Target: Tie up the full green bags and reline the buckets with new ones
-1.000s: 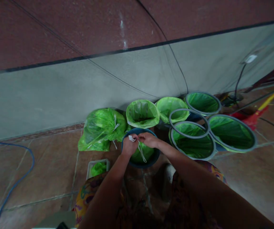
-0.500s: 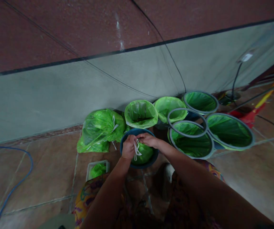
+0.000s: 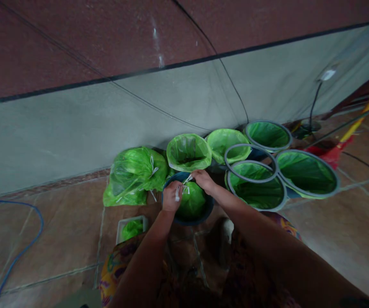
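Note:
A green plastic bag (image 3: 191, 202) sits inside a blue bucket (image 3: 189, 223) on the floor in front of me. White drawstring (image 3: 186, 183) runs between my hands above the bag. My left hand (image 3: 172, 196) is closed at the bucket's left side, with a white end of the drawstring showing at its fingers. Over the bucket's upper right, my right hand (image 3: 203, 179) pinches the other part of the drawstring. Behind and to the left lies a full, tied green bag (image 3: 136, 171) with white strings.
Behind the bucket stand two bins with light green liners (image 3: 189, 164). To the right are several grey-rimmed bins with green liners (image 3: 306, 173), one loose grey ring (image 3: 227, 159) and a red dustpan (image 3: 330, 155). A white tray (image 3: 119, 231) holds crumpled green plastic.
My hands have moved apart, the right one up and to the right. The drawstring, bunched and hanging between them before, is now stretched between the two hands.

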The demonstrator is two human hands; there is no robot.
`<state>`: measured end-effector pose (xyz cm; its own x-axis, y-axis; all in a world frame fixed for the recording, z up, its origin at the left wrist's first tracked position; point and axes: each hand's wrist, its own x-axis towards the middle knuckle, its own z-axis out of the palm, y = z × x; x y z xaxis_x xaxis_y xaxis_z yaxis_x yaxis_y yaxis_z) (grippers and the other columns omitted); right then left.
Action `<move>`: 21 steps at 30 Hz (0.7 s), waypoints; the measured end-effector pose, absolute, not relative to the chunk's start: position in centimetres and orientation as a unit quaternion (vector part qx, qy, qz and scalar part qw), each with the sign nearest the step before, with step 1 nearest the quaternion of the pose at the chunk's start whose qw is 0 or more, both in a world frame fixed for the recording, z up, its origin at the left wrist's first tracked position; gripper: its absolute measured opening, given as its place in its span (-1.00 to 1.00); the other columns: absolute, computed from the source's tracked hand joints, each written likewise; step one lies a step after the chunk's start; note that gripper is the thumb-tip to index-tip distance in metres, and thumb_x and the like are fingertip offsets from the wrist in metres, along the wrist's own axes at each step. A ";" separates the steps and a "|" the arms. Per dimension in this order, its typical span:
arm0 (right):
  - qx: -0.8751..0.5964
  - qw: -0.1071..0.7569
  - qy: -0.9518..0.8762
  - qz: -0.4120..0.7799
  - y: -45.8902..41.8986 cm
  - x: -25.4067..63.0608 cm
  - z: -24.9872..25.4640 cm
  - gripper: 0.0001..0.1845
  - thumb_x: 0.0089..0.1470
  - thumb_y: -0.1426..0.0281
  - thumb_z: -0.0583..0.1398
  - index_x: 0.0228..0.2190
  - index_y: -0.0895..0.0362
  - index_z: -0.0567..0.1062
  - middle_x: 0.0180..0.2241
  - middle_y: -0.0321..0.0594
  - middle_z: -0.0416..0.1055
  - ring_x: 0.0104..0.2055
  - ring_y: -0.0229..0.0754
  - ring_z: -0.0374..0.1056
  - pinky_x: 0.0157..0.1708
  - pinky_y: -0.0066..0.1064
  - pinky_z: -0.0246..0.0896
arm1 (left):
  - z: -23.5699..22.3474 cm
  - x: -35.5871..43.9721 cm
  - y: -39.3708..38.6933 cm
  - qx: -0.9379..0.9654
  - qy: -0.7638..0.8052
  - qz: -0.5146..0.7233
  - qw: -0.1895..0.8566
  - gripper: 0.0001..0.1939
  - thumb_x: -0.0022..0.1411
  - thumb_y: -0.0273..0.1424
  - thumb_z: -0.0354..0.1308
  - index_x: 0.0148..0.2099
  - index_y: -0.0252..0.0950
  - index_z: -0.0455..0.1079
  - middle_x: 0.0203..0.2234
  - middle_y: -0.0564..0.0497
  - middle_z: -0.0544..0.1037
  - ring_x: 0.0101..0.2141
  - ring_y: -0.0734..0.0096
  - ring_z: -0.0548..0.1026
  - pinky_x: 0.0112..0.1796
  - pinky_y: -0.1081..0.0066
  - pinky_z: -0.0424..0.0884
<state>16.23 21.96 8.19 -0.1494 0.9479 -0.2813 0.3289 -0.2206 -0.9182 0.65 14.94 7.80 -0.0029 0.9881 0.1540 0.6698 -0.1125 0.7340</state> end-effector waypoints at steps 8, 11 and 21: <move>-0.538 0.406 -0.510 0.535 22.5 16.0 9.5 -0.83 -0.12 0.27 0.14 -0.56 0.11 0.39 -0.61 -0.35 0.29 -0.52 -0.30 0.19 -0.44 -0.43 0.13 | 7.4 0.7 15.1 0.653 0.648 0.323 0.223 -0.76 0.28 -0.39 0.04 -0.20 -0.24 0.55 -0.29 -0.08 0.63 -0.26 0.31 0.56 -0.17 0.39 0.39; -0.515 0.441 -0.462 0.572 22.5 16.4 11.7 -0.75 -0.23 0.23 0.26 -0.51 0.11 0.38 -0.66 -0.44 0.22 -0.60 -0.35 0.09 -0.52 -0.44 0.08 | 7.3 0.6 15.1 0.643 0.668 0.312 0.205 -0.74 0.28 -0.39 0.04 -0.12 -0.24 0.55 -0.24 -0.11 0.64 -0.23 0.26 0.57 -0.16 0.37 0.39; -0.494 0.392 -0.563 0.534 23.9 20.6 14.9 -0.61 -0.26 0.27 0.34 -0.32 0.15 0.50 -0.58 -0.41 0.35 -0.60 -0.38 0.15 -0.57 -0.47 0.04 | 7.5 0.3 15.4 0.591 0.763 0.208 0.157 -0.71 0.32 -0.29 -0.03 -0.23 -0.25 0.51 -0.48 -0.14 0.58 -0.37 0.16 0.56 -0.30 0.33 0.34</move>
